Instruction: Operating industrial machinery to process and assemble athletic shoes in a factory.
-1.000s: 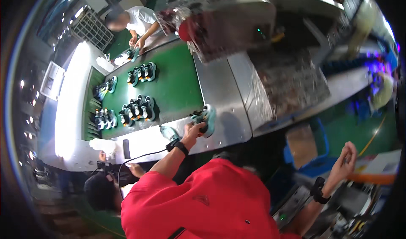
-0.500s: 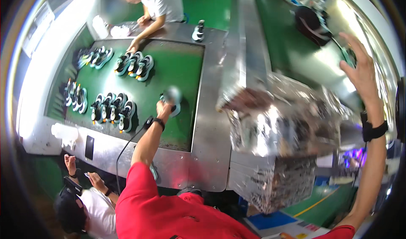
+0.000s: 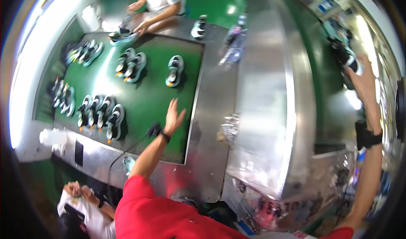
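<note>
My left hand (image 3: 173, 117) is over the green work surface, fingers spread and nothing in them. Just beyond its fingertips a black, white and pale-blue sneaker (image 3: 174, 71) sits apart from the others. At the far right, my right hand (image 3: 364, 79) has its thumb and fingers around the heel of a black-and-white sneaker (image 3: 349, 60) above the second green belt; blur hides the exact grip. Similar sneakers stand to the left: a near row (image 3: 100, 113), a pair (image 3: 132, 65), and groups by the left wall (image 3: 64, 97).
A metal rim (image 3: 209, 112) and a broad shiny metal cover (image 3: 266, 91) separate the two green surfaces. Across the surface, a co-worker (image 3: 163, 6) handles a sneaker (image 3: 122, 37). Another person (image 3: 86, 205) is at lower left. A lone sneaker (image 3: 198, 26) stands on the far rim.
My left hand has let go of a sneaker, which now stands beyond it. My right hand has closed in on a sneaker. The co-worker has taken one from the far group; the view has shifted.
</note>
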Tool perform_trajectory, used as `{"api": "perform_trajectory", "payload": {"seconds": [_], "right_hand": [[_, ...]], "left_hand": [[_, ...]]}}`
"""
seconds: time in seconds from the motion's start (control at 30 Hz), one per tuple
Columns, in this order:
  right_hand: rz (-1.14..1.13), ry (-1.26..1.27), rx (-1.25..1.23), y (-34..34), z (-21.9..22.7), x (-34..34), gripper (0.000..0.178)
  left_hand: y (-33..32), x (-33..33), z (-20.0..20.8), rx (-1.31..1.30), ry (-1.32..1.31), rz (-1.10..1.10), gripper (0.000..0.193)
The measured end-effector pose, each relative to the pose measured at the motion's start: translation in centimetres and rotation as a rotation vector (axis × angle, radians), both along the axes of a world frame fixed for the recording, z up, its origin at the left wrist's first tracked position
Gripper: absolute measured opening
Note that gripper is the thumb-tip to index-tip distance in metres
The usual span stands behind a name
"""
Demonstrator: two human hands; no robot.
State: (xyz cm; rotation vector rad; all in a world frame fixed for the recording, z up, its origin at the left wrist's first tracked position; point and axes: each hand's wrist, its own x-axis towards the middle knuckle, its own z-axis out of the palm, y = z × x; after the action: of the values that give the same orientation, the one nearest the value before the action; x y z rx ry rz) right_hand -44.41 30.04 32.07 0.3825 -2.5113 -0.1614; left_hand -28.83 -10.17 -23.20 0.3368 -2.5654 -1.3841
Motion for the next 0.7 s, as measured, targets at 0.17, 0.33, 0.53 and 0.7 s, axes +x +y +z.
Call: {"api": "perform_trajectory", "payload": {"seconds": [0.17,0.33,0.53,0.7], "right_hand": [[0.081,-0.191,-0.370,2.3,2.1,3.4,0.047],[0.054,-0.030,-0.905,4.1,7.8,18.2,0.035],[0.063,0.134,-1.208,7.1,5.6,45.7,0.033],[-0.261,0.185,-1.301,8.0,-3.1,68.3,0.032]], "left_hand": [[8.7,18.9,1.0,0.712,-0.410,-0.418,0.029],[17.2,25.5,22.9,1.317,-0.908,-0.907,0.048],[26.9,26.7,36.0,1.697,-1.028,-1.596,0.087],[35.2,37.8,43.3,1.489,-1.517,-1.912,0.095]]}}
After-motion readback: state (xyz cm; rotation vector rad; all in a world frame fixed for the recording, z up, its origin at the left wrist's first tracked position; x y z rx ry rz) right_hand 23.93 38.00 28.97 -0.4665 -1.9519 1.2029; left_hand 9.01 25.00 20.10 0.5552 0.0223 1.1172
